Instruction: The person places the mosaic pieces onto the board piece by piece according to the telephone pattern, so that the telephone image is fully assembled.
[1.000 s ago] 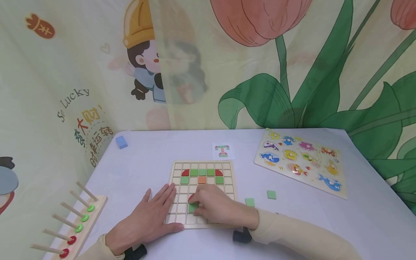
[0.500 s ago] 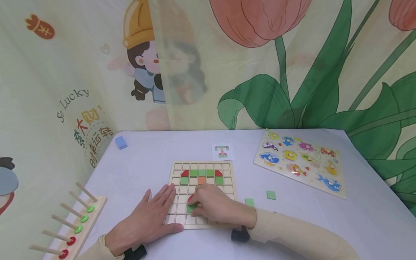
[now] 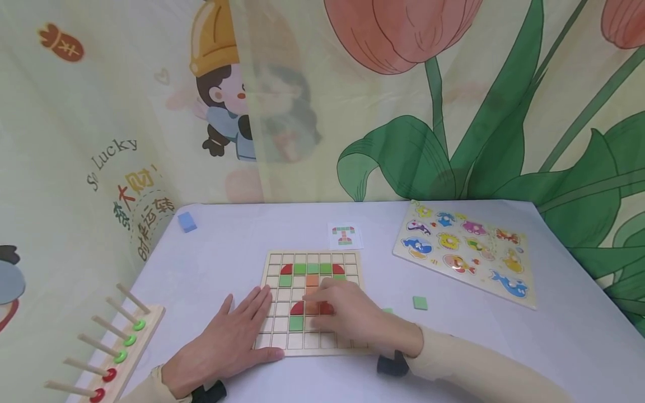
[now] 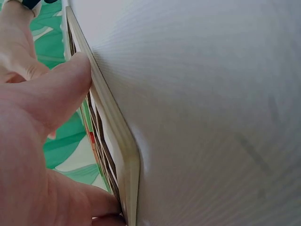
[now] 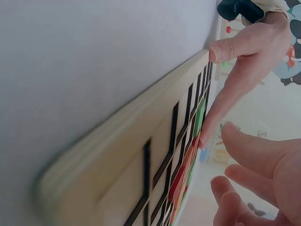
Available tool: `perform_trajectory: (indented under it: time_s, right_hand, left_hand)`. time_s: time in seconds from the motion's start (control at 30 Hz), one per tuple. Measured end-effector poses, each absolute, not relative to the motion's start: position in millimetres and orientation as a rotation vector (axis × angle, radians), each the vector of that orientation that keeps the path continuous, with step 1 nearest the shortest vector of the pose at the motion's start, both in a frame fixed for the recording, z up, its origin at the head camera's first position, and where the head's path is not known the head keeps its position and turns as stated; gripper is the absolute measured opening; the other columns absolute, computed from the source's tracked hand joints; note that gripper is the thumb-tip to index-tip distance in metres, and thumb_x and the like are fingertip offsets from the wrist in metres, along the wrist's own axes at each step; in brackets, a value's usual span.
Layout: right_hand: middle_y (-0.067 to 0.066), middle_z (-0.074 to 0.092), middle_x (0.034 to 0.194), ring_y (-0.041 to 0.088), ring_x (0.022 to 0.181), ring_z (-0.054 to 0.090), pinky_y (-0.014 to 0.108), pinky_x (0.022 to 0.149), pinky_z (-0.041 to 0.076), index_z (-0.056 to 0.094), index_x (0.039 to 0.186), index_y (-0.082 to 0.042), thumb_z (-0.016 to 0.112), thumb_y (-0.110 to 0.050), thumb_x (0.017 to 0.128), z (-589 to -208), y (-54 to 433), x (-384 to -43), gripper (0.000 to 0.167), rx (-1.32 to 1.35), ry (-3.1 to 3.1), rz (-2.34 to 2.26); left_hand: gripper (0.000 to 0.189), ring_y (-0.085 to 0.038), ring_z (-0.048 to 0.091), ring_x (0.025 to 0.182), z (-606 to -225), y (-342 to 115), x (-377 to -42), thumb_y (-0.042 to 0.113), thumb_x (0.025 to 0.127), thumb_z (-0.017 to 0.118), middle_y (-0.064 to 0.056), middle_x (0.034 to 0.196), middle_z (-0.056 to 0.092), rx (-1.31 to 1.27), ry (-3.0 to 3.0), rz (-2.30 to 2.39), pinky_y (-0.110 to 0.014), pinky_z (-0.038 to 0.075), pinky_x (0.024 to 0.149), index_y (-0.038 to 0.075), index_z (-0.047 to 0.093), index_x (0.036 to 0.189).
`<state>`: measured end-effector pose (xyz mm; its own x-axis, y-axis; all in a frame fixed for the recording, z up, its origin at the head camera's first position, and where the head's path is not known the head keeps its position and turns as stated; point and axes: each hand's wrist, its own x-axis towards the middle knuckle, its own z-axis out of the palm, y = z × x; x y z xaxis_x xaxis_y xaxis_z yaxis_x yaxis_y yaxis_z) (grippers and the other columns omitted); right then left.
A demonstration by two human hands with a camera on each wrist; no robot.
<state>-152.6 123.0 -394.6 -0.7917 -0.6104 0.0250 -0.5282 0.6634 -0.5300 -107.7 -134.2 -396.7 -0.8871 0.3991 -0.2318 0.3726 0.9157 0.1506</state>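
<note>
A wooden grid board [image 3: 277, 339] lies on the table. Its top carries a row of green tiles [image 3: 313, 268] with red quarter-round tiles [image 3: 286, 269] at both ends, and orange tiles [image 3: 312, 280] run below. Lower down, a green tile [image 3: 296, 323] sits in a cell under another red quarter-round. My left hand [image 3: 227, 338] rests spread against the board's left edge, thumb on the front rim [image 4: 110, 99]. Over the board's right half hovers my right hand [image 3: 360, 313], covering some cells. The right wrist view shows its fingers [image 5: 254, 146] apart from the board, holding nothing.
Loose green tiles [image 3: 420, 303] lie right of the board, one partly behind the right wrist. A pattern card [image 3: 345, 235] is behind it. An animal puzzle [image 3: 466, 252] lies back right, a peg rack [image 3: 128, 358] stands left, and a blue block [image 3: 187, 222] sits back left.
My right hand has let go of the green tile at the lower left cell and lifted off to the right. The tile stays in the grid. My left hand has not moved.
</note>
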Motion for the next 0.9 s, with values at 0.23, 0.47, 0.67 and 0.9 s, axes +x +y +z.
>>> perform_trajectory:
  time_s: [0.23, 0.47, 0.67, 0.9]
  right_hand:
    - [-0.006, 0.07, 0.104, 0.009, 0.08, 0.057, 0.021, 0.064, 0.049, 0.073, 0.131, -0.017, 0.081, -0.025, 0.088, -394, 159, -151, 0.044, -0.754, 2.768, -0.898]
    - [-0.006, 0.069, 0.101, 0.009, 0.08, 0.054, 0.02, 0.064, 0.047, 0.076, 0.123, -0.016, 0.085, -0.019, 0.083, -391, 194, -154, 0.041, -0.54, 2.898, -0.842]
    - [-0.005, 0.069, 0.099, 0.01, 0.08, 0.053, 0.022, 0.066, 0.046, 0.078, 0.12, -0.016, 0.09, -0.02, 0.078, -392, 217, -153, 0.043, -0.431, 2.916, -0.745]
    - [-0.006, 0.068, 0.095, 0.01, 0.08, 0.051, 0.023, 0.068, 0.043, 0.079, 0.116, -0.015, 0.091, -0.019, 0.076, -397, 231, -147, 0.043, -0.372, 2.922, -0.683]
  left_hand:
    - [0.111, -0.033, 0.024, 0.159, -396, -135, -106, 0.079, 0.085, 0.059, -0.014, 0.171, 0.025, 0.58, 2.813, 0.18, -0.073, 0.02, 0.119, 0.002, 0.031, 0.16]
    - [0.112, -0.033, 0.024, 0.159, -398, -135, -108, 0.079, 0.084, 0.06, -0.013, 0.171, 0.025, 0.579, 2.81, 0.191, -0.074, 0.019, 0.118, 0.002, 0.031, 0.16]
    - [0.112, -0.033, 0.023, 0.159, -399, -136, -107, 0.079, 0.084, 0.06, -0.013, 0.171, 0.024, 0.574, 2.799, 0.207, -0.074, 0.019, 0.118, 0.002, 0.03, 0.161]
    - [0.113, -0.033, 0.022, 0.159, -399, -136, -109, 0.079, 0.085, 0.058, -0.013, 0.172, 0.023, 0.583, 2.797, 0.195, -0.074, 0.018, 0.118, 0.002, 0.028, 0.161]
